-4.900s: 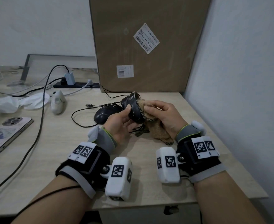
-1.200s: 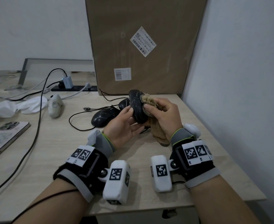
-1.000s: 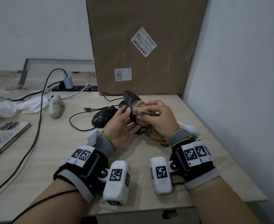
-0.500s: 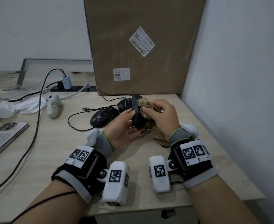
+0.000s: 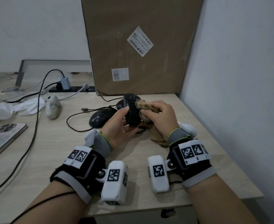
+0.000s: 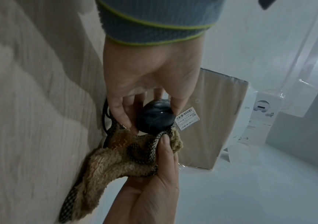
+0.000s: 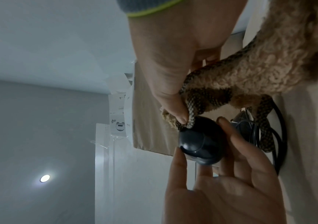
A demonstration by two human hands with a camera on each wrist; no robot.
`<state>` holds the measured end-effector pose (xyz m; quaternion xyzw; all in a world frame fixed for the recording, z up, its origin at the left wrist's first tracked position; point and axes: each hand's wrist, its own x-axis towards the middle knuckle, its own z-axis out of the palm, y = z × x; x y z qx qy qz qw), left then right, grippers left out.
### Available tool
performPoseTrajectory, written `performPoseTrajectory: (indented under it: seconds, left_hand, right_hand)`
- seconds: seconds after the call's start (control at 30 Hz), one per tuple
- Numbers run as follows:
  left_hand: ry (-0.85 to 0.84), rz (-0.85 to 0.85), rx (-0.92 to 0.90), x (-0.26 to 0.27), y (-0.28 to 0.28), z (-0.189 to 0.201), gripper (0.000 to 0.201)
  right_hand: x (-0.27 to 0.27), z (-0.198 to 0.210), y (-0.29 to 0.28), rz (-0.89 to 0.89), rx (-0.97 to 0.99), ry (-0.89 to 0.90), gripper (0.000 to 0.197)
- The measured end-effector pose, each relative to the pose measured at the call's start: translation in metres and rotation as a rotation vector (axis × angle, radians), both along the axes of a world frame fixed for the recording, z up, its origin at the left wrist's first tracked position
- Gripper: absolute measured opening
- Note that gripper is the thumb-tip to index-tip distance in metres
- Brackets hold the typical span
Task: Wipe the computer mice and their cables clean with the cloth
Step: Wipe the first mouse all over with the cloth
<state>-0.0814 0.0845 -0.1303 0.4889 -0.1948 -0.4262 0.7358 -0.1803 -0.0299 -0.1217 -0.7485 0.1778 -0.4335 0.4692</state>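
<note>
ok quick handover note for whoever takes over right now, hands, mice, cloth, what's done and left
Left hand: holds a black mouse up off the desk.
Right hand: pinches the brown cloth against that mouse; the cloth's tail hangs to the desk.
Two more black mice lie on the desk behind, cables loose.
Done: cannot tell.
Left: finish this mouse, then the others and the cables.
</note>
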Motion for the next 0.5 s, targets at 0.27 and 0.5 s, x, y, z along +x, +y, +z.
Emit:
performPoseTrajectory:
  seconds: [0.27,0.5]
  left_hand:
    - [-0.068,-0.002,-0.011,-0.0024,0.0023,0.0027,0.040]
    - [-0.079,-0.039,0.022,-0.0057,0.0026,0.0044,0.030]
  right_hand:
    - [0.0008,0.0000,0.0034,0.074,-0.037,0.034,0.018]
    - [0.0008,-0.0009,-0.0041,-0.117,-0.037,0.005,0.023]
